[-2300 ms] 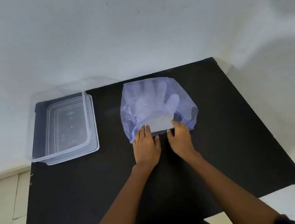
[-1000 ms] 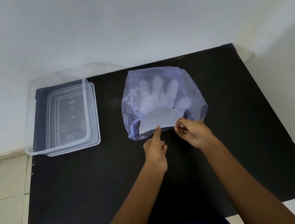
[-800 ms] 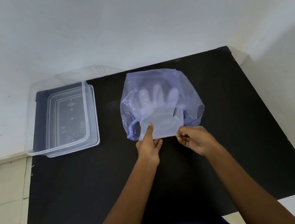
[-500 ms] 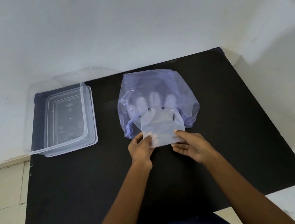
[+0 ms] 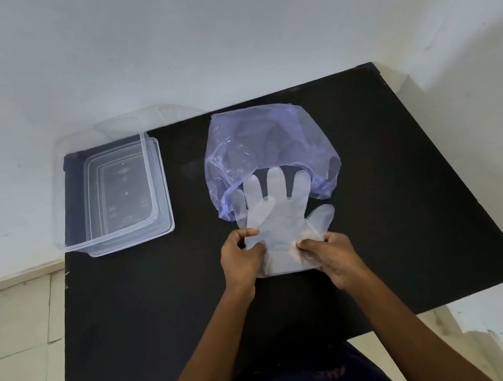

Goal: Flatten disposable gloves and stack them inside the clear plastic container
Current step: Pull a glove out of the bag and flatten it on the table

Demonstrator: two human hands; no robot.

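Note:
A clear disposable glove (image 5: 275, 219) lies mostly out of a pale purple plastic bag (image 5: 264, 143) at the middle of the black table. Its fingertips still overlap the bag's mouth and its thumb points right. My left hand (image 5: 241, 258) pinches the left side of the glove's cuff. My right hand (image 5: 330, 252) pinches the right side of the cuff. The clear plastic container (image 5: 161, 203) sits at the table's back left, with nothing visible inside it.
The black table (image 5: 162, 299) stands against a white wall. The container overhangs the table's left edge a little. A tiled floor shows at the left.
Both hands have drawn the glove toward me out of the bag; earlier only its cuff showed, now the palm, thumb and most of the fingers are outside.

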